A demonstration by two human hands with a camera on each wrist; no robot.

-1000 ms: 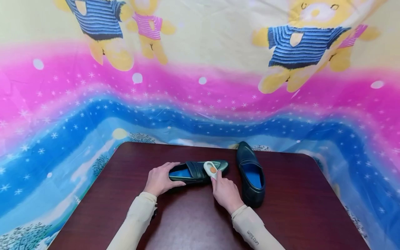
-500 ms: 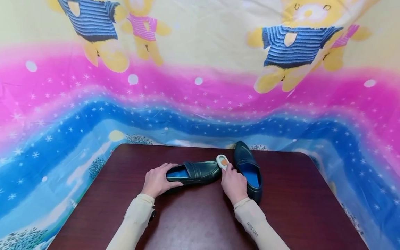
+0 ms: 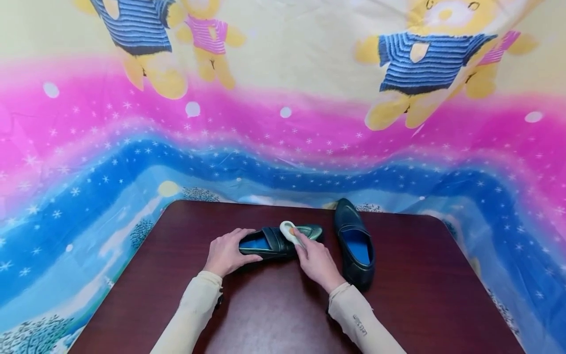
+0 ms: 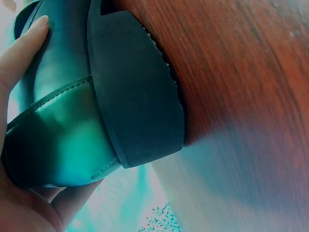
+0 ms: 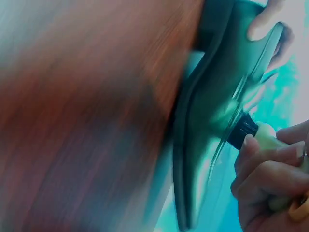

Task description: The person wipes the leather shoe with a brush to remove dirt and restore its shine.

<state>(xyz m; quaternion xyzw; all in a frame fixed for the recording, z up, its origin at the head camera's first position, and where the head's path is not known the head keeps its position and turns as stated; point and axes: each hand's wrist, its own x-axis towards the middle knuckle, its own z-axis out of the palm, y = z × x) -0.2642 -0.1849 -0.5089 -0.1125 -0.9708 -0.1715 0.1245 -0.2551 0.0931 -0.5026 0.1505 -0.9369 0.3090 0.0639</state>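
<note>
A dark green-black leather loafer with a blue insole lies sideways on the table, toe to the right. My left hand grips it around the heel; in the left wrist view the thumb lies along one side of the shoe and fingers wrap behind the heel. My right hand holds a small shoe brush with a pale looped handle. Its black bristles meet the loafer's upper, just ahead of the strap. To the right stands the matching loafer, toe pointing away, untouched.
The dark red-brown wooden table has rounded far corners. Behind it and along both sides hangs a cloth printed with bears and snowflakes. The second loafer's toe reaches the table's far edge.
The brush in my right hand went right along the loafer to the toe tip, then came back left toward the strap. My left hand keeps its grip on the heel.
</note>
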